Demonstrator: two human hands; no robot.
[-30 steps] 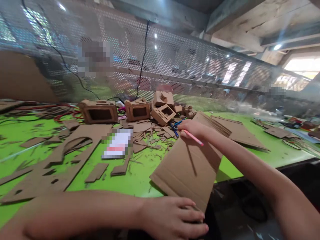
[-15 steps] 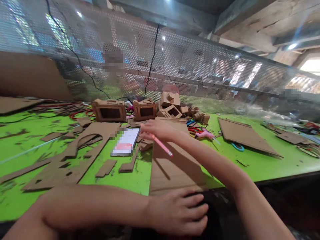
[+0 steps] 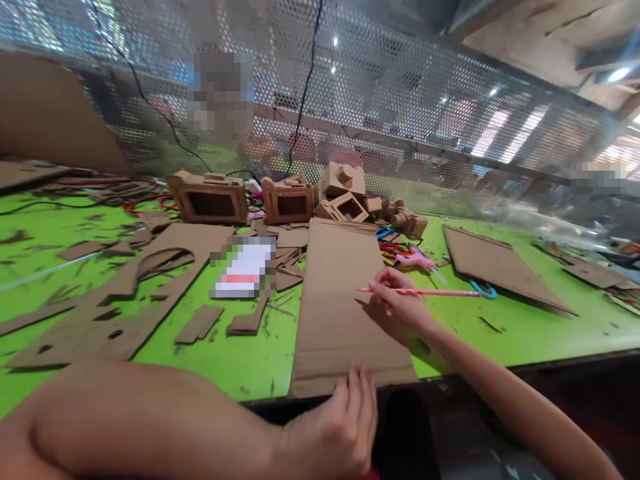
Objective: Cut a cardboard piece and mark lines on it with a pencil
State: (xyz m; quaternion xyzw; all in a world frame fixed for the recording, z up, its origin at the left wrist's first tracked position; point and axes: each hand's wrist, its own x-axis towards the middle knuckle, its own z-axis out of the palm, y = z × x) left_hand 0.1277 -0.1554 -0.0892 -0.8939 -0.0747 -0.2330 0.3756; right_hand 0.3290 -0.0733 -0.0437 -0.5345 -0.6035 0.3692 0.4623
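Note:
A pink pencil [image 3: 445, 292] is pinched in my right hand [image 3: 400, 303], its tip to the left and its eraser end to the right. The hand hovers over or rests on the right side of a tall cardboard sheet [image 3: 335, 280]; contact of the tip cannot be made out. At the sheet's near edge is my left hand [image 3: 343, 423], its fingers stretched out side by side with the fingertips on the cardboard. The left thumb is hidden. A phone with a lit screen [image 3: 245, 267] lies left of the sheet.
Cardboard cameras [image 3: 213, 200] stand along the back, below a perforated metal screen [image 3: 380, 100]. A cut-out cardboard panel [image 3: 165, 293] and scraps lie on the left. A pink glue gun [image 3: 416, 259], a blue-handled tool [image 3: 484, 289] and another cardboard sheet [image 3: 500, 267] are on the right.
My right hand has come back from beside the phone to the sheet's right side, turning the pencil to point left. My left hand has shifted so its fingers meet the sheet's near edge.

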